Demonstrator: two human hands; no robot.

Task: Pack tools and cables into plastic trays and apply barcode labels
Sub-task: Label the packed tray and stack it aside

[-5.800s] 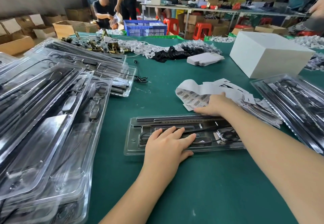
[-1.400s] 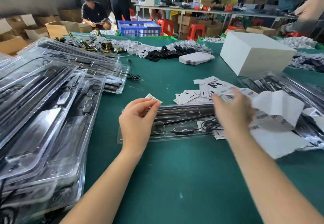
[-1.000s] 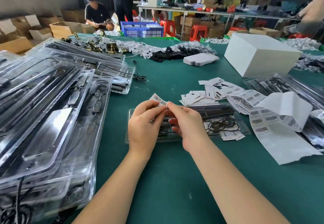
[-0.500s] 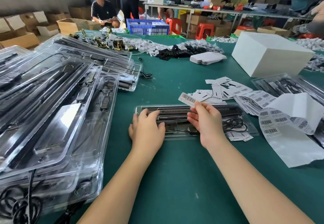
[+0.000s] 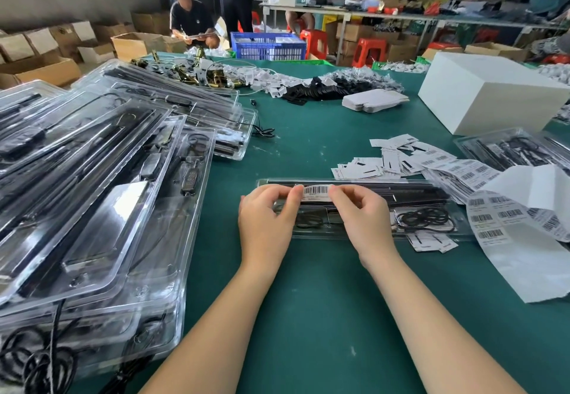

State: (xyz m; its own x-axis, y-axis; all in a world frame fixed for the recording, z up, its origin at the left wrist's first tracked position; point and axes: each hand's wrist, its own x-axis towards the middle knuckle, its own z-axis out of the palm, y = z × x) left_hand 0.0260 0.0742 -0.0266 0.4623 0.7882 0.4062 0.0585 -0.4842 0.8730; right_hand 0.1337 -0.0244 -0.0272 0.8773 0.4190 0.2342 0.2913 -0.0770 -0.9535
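A clear plastic tray (image 5: 431, 233) holding black rods and a coiled black cable (image 5: 427, 217) lies across the green table in front of me. A white barcode label (image 5: 316, 193) lies on the tray's top near its far edge. My left hand (image 5: 266, 219) pinches the label's left end and my right hand (image 5: 359, 217) pinches its right end, fingertips down on the tray. Both hands rest over the tray's left half and hide part of it.
A big stack of filled clear trays (image 5: 92, 193) covers the left side. Barcode label sheets (image 5: 505, 217) and loose paper slips (image 5: 391, 162) lie to the right, by more trays (image 5: 505, 150). A white box (image 5: 490, 97) stands far right. People work behind.
My right hand brought the label down from the air onto the tray. My left hand shifted right from the tray's end to the label's left end. Both hands now hold it flat.
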